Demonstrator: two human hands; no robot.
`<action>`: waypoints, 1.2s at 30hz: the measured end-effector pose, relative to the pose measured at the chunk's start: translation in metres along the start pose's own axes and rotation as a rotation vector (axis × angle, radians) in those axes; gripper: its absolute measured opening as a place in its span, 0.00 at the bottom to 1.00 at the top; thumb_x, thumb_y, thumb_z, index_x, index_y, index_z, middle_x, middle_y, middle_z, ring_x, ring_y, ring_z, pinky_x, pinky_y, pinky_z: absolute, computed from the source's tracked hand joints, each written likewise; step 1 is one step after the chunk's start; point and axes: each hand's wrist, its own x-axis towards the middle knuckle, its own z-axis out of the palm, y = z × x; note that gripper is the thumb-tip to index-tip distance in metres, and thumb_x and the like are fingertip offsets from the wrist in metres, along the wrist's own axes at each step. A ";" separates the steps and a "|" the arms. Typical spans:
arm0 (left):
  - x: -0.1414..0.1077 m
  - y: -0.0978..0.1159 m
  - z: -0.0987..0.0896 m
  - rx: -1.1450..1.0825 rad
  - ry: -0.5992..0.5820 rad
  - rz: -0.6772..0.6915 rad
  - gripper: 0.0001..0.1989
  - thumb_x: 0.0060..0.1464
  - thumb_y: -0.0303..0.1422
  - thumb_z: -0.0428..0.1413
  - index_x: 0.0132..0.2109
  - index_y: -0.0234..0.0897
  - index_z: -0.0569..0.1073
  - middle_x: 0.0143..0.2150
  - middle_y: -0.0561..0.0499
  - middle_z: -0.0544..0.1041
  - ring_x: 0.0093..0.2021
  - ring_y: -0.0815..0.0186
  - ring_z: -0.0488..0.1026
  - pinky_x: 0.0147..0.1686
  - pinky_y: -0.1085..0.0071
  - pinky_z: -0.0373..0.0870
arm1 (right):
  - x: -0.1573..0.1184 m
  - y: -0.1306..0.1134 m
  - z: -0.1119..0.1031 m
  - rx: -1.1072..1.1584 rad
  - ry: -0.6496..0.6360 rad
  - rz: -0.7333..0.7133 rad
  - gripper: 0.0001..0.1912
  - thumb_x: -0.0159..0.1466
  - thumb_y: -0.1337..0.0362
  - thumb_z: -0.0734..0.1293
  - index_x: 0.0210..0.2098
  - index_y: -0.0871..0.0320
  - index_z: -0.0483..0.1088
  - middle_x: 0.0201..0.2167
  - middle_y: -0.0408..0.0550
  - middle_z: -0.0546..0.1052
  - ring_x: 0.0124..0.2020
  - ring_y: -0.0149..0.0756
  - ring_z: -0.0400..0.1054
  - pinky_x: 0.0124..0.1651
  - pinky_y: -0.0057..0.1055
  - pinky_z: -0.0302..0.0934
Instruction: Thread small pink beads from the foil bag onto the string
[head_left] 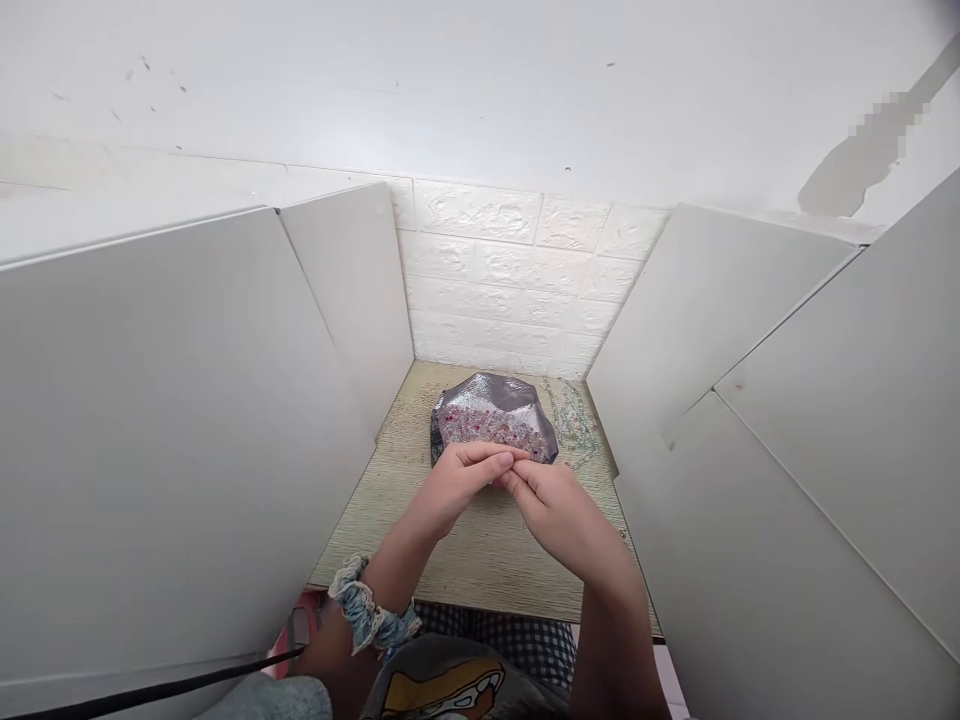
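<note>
My left hand (461, 478) and my right hand (553, 503) meet at the fingertips over the table, both closed in a pinch. Whatever lies between the fingers is too small or hidden to make out. Just beyond them is a shiny dark grey plastic sheet or bag (517, 395), its edges raised. Many small red, pink and clear beads (480, 425) are heaped in it, and my fingers cover part of its near edge. On the table to its right lie strands of small greenish beads (574, 420).
The narrow wooden table (397, 500) is walled in by a white panel (187, 430) on the left and another panel (810, 480) on the right. A white brick-pattern wall (510, 270) closes the back. A blue scrunchie (367, 610) circles my left wrist.
</note>
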 end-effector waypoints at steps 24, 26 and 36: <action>-0.013 -0.008 0.016 -0.288 0.016 0.089 0.15 0.46 0.35 0.56 0.43 0.34 0.71 0.43 0.45 0.72 0.46 0.62 0.66 0.44 0.69 0.61 | 0.012 -0.008 0.002 -0.012 0.255 -0.102 0.16 0.61 0.59 0.53 0.42 0.48 0.68 0.38 0.45 0.68 0.42 0.34 0.61 0.48 0.37 0.50; -0.013 -0.007 0.015 -0.236 0.027 0.125 0.15 0.45 0.36 0.56 0.42 0.35 0.71 0.42 0.45 0.72 0.47 0.61 0.65 0.45 0.68 0.60 | 0.011 -0.009 0.001 -0.066 0.292 -0.126 0.15 0.60 0.58 0.55 0.43 0.44 0.68 0.48 0.45 0.63 0.51 0.39 0.54 0.55 0.47 0.39; -0.011 -0.010 0.007 -0.100 -0.012 0.117 0.11 0.42 0.37 0.58 0.25 0.32 0.72 0.20 0.51 0.70 0.25 0.70 0.67 0.30 0.72 0.64 | 0.009 -0.002 -0.049 0.075 0.057 -0.175 0.17 0.59 0.55 0.56 0.46 0.49 0.66 0.48 0.43 0.68 0.52 0.37 0.57 0.54 0.39 0.50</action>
